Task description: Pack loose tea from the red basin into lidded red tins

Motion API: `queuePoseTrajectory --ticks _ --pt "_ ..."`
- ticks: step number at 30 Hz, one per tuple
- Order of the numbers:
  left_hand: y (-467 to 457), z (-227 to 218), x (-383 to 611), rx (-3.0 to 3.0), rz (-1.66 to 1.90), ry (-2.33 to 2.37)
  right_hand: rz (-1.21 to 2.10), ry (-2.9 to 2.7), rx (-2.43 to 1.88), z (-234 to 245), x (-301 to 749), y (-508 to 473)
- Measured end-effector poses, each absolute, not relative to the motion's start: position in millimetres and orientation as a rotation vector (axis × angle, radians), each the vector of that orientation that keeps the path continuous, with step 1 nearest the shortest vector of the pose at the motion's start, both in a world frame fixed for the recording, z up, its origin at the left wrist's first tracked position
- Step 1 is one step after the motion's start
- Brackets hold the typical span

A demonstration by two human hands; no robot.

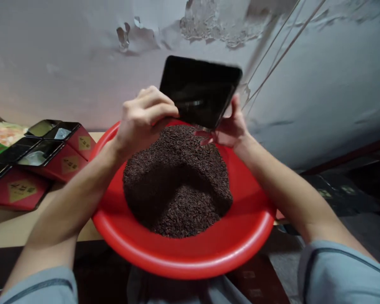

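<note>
Above a red basin (190, 255), my two hands hold a tilted black rectangular tin (199, 86). Its dark, glossy face is turned toward me; I cannot tell whether this is its open side or its base. At the lower left edge, the fingers of my left hand (147, 112) are curled onto it. My right hand (231, 126) grips the lower right side, thumb up along the edge and fingers underneath. A heap of dark, dry tea leaves (190, 207) lies in the basin below, with a hollow in its middle.
Several red tins (70, 162) with gold labels stand open at the left on a light wooden tabletop (6, 230), some with clear plastic inside. Behind is a wall (82, 63) with peeling paint. Cords (281, 52) hang at the right, above dark boxes (338, 192).
</note>
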State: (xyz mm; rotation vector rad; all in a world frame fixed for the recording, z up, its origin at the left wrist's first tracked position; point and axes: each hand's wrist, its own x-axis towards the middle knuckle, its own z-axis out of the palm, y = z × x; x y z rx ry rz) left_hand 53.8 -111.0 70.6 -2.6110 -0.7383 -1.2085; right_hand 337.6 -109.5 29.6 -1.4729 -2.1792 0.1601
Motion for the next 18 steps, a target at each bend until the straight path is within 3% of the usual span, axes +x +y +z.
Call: queuePoseTrajectory --ticks 3,9,13,18 --pt "-96.1 59.1 53.6 -2.759 -0.888 -0.760 0.049 -2.071 -1.519 56.5 358.2 -107.8" --pt "-59.1 38.1 14.1 -3.073 -0.483 -0.909 0.430 -1.747 -1.328 85.4 350.4 -112.3" --pt "-32.6 20.5 -6.9 -3.011 -0.067 -1.457 0.312 -1.834 -1.193 103.7 312.5 -131.4" --pt "-28.3 12.1 -4.5 -2.975 0.022 -1.500 0.215 -1.902 -1.161 119.0 283.9 -141.6"
